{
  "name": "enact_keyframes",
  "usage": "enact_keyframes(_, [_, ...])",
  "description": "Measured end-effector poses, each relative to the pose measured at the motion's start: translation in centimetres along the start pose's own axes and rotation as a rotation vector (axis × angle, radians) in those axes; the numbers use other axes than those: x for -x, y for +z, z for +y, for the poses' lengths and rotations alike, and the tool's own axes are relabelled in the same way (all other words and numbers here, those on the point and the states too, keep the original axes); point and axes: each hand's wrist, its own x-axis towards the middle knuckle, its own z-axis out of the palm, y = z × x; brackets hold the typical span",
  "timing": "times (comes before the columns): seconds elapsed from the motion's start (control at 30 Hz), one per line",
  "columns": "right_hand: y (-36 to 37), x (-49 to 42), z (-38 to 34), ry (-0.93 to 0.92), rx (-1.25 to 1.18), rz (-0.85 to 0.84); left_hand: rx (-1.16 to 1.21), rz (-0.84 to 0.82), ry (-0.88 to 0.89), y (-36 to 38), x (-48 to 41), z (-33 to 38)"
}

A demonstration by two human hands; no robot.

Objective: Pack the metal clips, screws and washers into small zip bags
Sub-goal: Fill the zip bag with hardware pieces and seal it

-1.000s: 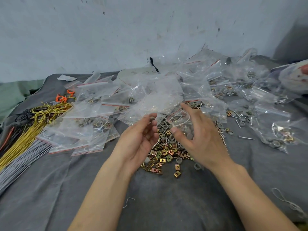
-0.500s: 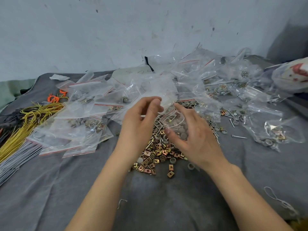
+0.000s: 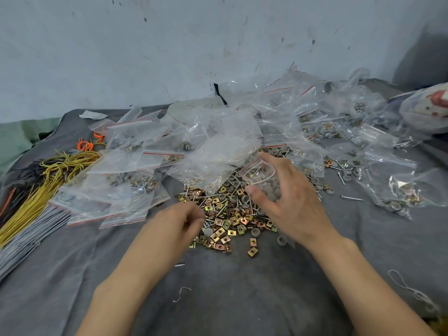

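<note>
A heap of gold-coloured metal clips (image 3: 230, 219), mixed with screws and grey washers (image 3: 255, 232), lies on the grey cloth (image 3: 242, 299) in front of me. My right hand (image 3: 293, 204) holds a small clear zip bag (image 3: 260, 174) between thumb and fingers, just above the heap's far right side. My left hand (image 3: 177, 221) is low at the heap's left edge, blurred, with its fingers bunched together; what they hold is hidden. A loose screw (image 3: 351, 198) lies to the right.
Empty zip bags (image 3: 218, 144) are piled behind the heap. Filled bags lie at the left (image 3: 116, 192) and right (image 3: 392, 190). Yellow wires (image 3: 48, 180) and grey ties (image 3: 24, 241) lie far left. A white printed bag (image 3: 426, 110) sits far right, below a pale wall.
My left hand has dropped from beside the bag's mouth down to the heap's left edge. My right hand still holds the small bag in about the same place.
</note>
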Motion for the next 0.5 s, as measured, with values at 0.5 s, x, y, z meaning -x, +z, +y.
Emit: enact_keyframes(0.5, [-0.1, -0.1, 0.2, 0.015, -0.020, 0.008, 0.095, -0.064, 0.121, 1.0, 0.5, -0.6])
